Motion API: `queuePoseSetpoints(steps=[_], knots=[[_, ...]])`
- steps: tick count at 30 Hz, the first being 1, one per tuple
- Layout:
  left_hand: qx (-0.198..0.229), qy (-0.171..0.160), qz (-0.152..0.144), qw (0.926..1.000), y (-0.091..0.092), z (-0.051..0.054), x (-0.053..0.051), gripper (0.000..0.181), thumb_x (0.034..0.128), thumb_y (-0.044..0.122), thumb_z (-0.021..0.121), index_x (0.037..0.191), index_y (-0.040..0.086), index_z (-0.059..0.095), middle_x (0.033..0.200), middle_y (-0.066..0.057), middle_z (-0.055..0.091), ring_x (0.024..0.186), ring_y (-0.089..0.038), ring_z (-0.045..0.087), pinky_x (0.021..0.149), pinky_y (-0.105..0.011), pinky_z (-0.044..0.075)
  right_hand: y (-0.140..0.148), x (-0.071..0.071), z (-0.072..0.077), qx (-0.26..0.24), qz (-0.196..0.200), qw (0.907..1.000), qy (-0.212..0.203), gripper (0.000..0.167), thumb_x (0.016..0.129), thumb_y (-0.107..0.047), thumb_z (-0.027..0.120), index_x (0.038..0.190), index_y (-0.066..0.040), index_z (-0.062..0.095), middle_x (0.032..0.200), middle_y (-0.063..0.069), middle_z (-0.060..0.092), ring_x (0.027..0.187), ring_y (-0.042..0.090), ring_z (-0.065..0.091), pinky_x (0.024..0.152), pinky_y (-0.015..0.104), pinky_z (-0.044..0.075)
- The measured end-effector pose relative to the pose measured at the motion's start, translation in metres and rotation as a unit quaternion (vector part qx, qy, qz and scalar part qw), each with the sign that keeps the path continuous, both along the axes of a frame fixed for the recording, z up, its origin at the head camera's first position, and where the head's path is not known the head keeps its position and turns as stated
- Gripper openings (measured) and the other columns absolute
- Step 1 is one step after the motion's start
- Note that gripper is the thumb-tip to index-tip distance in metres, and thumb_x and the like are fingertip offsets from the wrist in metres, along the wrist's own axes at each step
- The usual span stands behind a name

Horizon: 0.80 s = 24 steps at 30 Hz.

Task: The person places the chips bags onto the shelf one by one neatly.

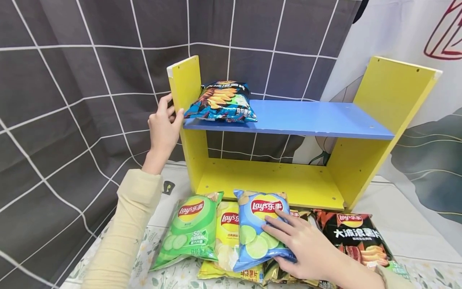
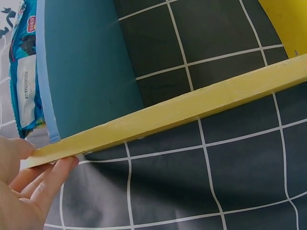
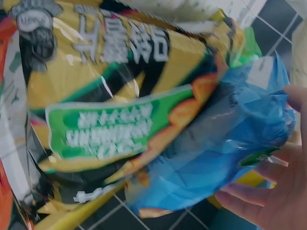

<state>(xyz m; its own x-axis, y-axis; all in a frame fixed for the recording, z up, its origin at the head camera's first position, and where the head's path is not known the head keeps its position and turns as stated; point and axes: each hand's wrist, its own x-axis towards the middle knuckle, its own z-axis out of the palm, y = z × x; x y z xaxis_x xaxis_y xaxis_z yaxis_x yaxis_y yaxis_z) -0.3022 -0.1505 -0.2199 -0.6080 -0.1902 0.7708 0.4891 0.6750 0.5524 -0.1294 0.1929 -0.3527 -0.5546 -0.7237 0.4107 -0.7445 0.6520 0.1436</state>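
My left hand [image 1: 163,127] holds the front edge of the yellow side panel [image 1: 187,78] of a small shelf unit, with thumb and fingers on opposite faces in the left wrist view. A dark blue bag of chips [image 1: 225,102] lies on the blue shelf board [image 1: 303,116], beside that panel. Low in front of the unit, my right hand [image 1: 306,245] grips a light blue Lay's chip bag [image 1: 249,224] with lime slices on it; the right wrist view shows the thumb and fingers around this bag [image 3: 206,143]. A black-and-gold chip bag [image 3: 110,86] is beside it.
On the floral cloth, a green chip bag [image 1: 191,224] lies left and a yellow one [image 1: 226,233] lies partly under the light blue bag. A black-and-red bag [image 1: 355,235] lies right. Dark gridded fabric [image 1: 108,80] hangs behind and left of the unit.
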Motion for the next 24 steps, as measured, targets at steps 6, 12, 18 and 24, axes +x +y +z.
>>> queuePoseSetpoints(steps=[6,12,18,24], knots=[[0.002,0.004,-0.002,1.0,0.0,0.0,-0.001,0.044,0.0918,0.018,0.065,0.132,0.005,0.053,0.121,-0.016,0.065,0.101,-0.028,0.069,0.087,-0.037,0.057,0.008,0.004,0.004,0.004,-0.001,0.9999,-0.009,0.06,0.075,-0.045,0.076,0.129,-0.022,0.061,0.131,-0.001,0.063,0.121,0.03,0.058,0.078,0.054,0.056],[0.004,0.011,-0.004,0.9999,0.0,-0.001,-0.001,0.044,0.0919,0.016,0.064,0.132,0.003,0.053,0.119,-0.017,0.066,0.096,-0.031,0.071,0.084,-0.04,0.058,0.008,0.007,-0.007,0.022,0.016,0.9996,0.003,0.076,0.072,-0.052,0.078,0.137,-0.021,0.054,0.136,0.002,0.059,0.122,0.033,0.056,0.078,0.052,0.056],[-0.003,0.007,0.003,1.0,0.0,0.0,-0.001,0.044,0.0926,0.016,0.063,0.133,0.004,0.052,0.119,-0.016,0.066,0.096,-0.03,0.071,0.084,-0.039,0.058,0.009,0.005,-0.012,0.024,0.038,0.9982,0.039,0.075,0.071,-0.038,0.08,0.137,-0.014,0.053,0.135,0.006,0.06,0.119,0.034,0.059,0.079,0.047,0.058],[-0.003,0.004,0.007,1.0,0.0,0.0,-0.001,0.044,0.0924,0.017,0.064,0.133,0.004,0.052,0.118,-0.016,0.067,0.093,-0.029,0.072,0.081,-0.039,0.059,0.009,0.002,-0.013,0.01,0.054,0.9949,0.086,0.049,0.103,-0.035,0.027,0.131,-0.009,0.058,0.128,0.008,0.065,0.11,0.032,0.065,0.068,0.038,0.06]])
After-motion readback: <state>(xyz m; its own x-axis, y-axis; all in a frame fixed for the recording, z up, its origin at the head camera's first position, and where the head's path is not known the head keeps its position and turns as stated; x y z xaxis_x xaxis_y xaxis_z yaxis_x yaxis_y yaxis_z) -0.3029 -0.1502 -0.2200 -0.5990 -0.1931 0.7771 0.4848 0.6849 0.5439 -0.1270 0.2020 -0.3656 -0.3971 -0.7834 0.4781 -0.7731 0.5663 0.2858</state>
